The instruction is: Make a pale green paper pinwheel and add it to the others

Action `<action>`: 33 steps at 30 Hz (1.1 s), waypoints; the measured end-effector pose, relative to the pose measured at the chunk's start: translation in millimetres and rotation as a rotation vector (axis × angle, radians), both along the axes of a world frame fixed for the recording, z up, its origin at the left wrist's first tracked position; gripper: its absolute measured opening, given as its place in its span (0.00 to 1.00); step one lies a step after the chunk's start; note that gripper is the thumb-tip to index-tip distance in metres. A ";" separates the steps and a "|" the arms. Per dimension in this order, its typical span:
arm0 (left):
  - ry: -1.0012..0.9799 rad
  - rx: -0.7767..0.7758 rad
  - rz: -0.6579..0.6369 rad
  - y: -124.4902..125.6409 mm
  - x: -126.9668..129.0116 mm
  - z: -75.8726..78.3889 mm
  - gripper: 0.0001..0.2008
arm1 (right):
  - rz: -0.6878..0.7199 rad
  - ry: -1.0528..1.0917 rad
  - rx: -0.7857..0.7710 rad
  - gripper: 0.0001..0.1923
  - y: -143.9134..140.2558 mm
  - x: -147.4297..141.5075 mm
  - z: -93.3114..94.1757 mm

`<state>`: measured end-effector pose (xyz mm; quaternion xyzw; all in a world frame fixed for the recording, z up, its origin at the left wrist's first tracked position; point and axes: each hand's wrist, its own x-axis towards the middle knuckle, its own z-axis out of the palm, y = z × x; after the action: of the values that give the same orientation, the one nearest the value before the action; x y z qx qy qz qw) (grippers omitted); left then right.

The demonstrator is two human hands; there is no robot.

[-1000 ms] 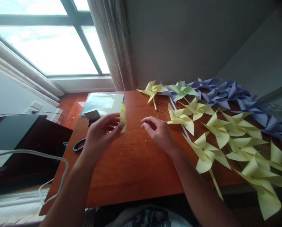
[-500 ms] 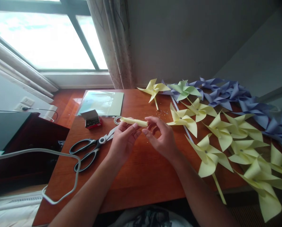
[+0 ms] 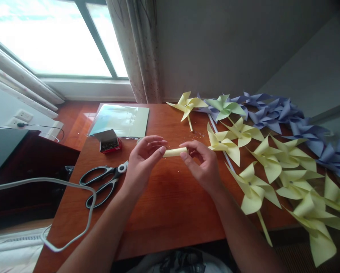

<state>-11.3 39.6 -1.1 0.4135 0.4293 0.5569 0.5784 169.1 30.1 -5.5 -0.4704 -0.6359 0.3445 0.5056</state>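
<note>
We hold a small roll of pale yellow paper (image 3: 175,152) level above the middle of the wooden table (image 3: 164,212), our left hand (image 3: 143,161) pinching its left end between thumb and fingertips, our right hand (image 3: 202,167) closed on its right end the same way. To roll it well, we judge that both ends should turn together with even, light pressure, so the tube stays tight and straight and the loose edge does not spring open or spiral off to one side; squeezing hard would likely flatten it. Beneath the hands the wood is bare apart from a few small scraps, and the table's near edge lies well below our wrists, so there is room to lower or lay the roll down. To the left lie the scissors (image 3: 104,182), near our left wrist, with a small open box (image 3: 109,141) and a flat sheet pack (image 3: 121,121) beyond them. To the right the yellow pinwheels (image 3: 254,187) crowd close to our right forearm, with the purple pinwheels (image 3: 275,112) behind, so a wide swing that way could knock them.
</note>
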 end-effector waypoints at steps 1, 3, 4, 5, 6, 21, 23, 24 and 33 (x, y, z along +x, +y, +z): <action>0.108 0.071 -0.012 0.4 -2.4 1.4 0.11 | 0.000 -0.016 0.018 0.06 0.0 0.1 0.4; 0.320 0.214 -0.072 0.5 -5.8 4.1 0.10 | 0.000 -0.074 0.075 0.07 0.1 -0.1 0.8; 0.421 0.287 -0.111 0.3 -6.8 5.2 0.11 | 0.002 -0.109 0.108 0.07 0.0 -0.4 1.1; 0.511 0.356 -0.152 0.1 -7.4 5.9 0.11 | 0.005 -0.145 0.144 0.08 -0.1 -0.6 1.3; 0.586 0.419 -0.186 0.1 -7.6 6.1 0.12 | 0.008 -0.177 0.178 0.08 -0.4 -0.9 1.6; 0.537 0.542 -0.317 -0.7 -0.2 -8.2 0.16 | 0.006 -0.262 0.351 0.15 -4.0 -0.9 3.3; 0.487 0.500 -0.330 -1.5 -0.3 -9.9 0.16 | 0.014 -0.246 0.343 0.14 -4.7 -1.0 5.3; 0.464 0.481 -0.335 -1.7 -0.4 -10.1 0.16 | 0.020 -0.232 0.335 0.13 -5.1 -1.0 6.2; 0.253 0.371 -0.345 -3.4 2.4 -5.1 0.12 | 0.027 -0.176 0.310 0.11 -5.0 -1.8 6.7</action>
<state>-8.9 36.3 -6.2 0.6453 0.3122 0.4633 0.5210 167.3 25.1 1.1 -0.4065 -0.7294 0.2066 0.5100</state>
